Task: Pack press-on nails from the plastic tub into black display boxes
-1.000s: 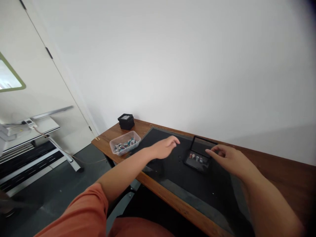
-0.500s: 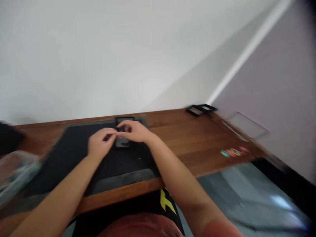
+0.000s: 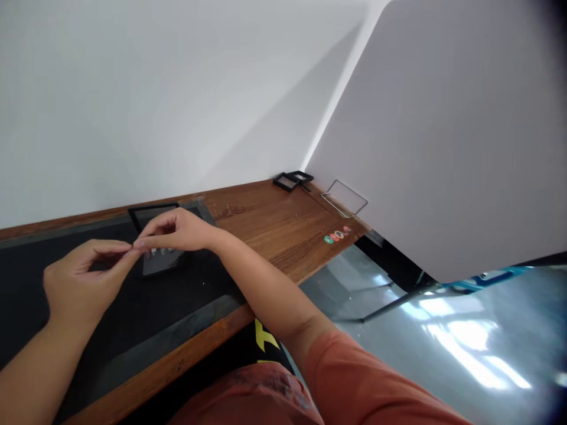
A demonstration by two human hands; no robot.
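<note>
My left hand (image 3: 86, 274) and my right hand (image 3: 172, 231) meet at the fingertips, thumb and forefinger of each pinched together. Whatever lies between the tips is too small to make out. Just behind and below them, an open black case (image 3: 153, 270) with a clear lid rests on the black mat (image 3: 190, 307). Several small pale pieces (image 3: 165, 251) show inside the case, partly covered by my right hand. A tiny white speck (image 3: 204, 284) lies on the mat to the right.
Two black frame-like cases (image 3: 287, 182) sit at the table's far right corner by the wall. Nearer are a wire stand (image 3: 344, 199) and several round coloured stickers (image 3: 337, 235) along the right edge. The wooden table (image 3: 261, 218) ends there, with shiny floor beyond.
The view has swung right, so the hands and case appear further left. The case lid stands clearer in view. Both hands are still pinched together over the case.
</note>
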